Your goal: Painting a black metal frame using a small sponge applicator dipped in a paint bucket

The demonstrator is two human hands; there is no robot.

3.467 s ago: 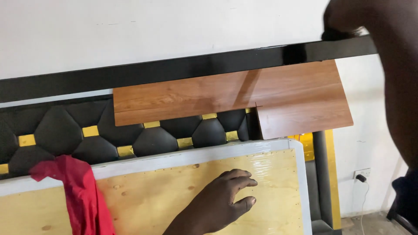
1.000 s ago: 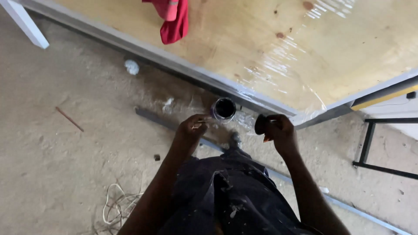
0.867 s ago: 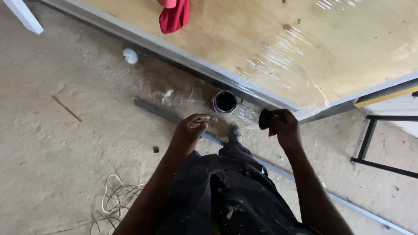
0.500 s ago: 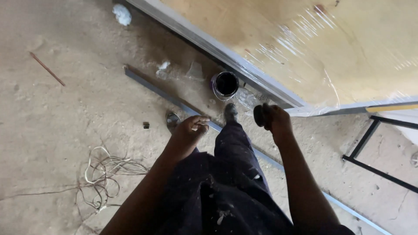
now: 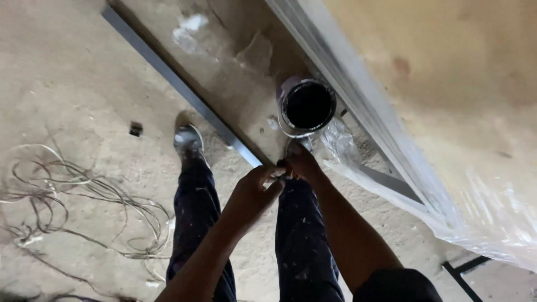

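Note:
My left hand (image 5: 254,193) and my right hand (image 5: 302,164) meet fingertip to fingertip above my knees, fingers curled in. What is pinched between them is hidden. Just beyond them an open round can (image 5: 306,106) with a dark inside stands on the concrete floor, close to the edge of a plastic-wrapped plywood panel (image 5: 447,84). I stand over the can in dark speckled trousers, and my left shoe (image 5: 188,140) is planted on the floor.
A long grey metal strip (image 5: 179,84) runs diagonally across the floor past my feet. Loose tangled wire (image 5: 84,196) lies at the left. Crumpled clear plastic (image 5: 391,184) hangs off the panel's edge. A black metal frame leg (image 5: 467,268) shows at bottom right.
The view has dropped closer to the floor and the can. My hands, apart before with a dark round lid in the right, have come together. The lid is no longer visible.

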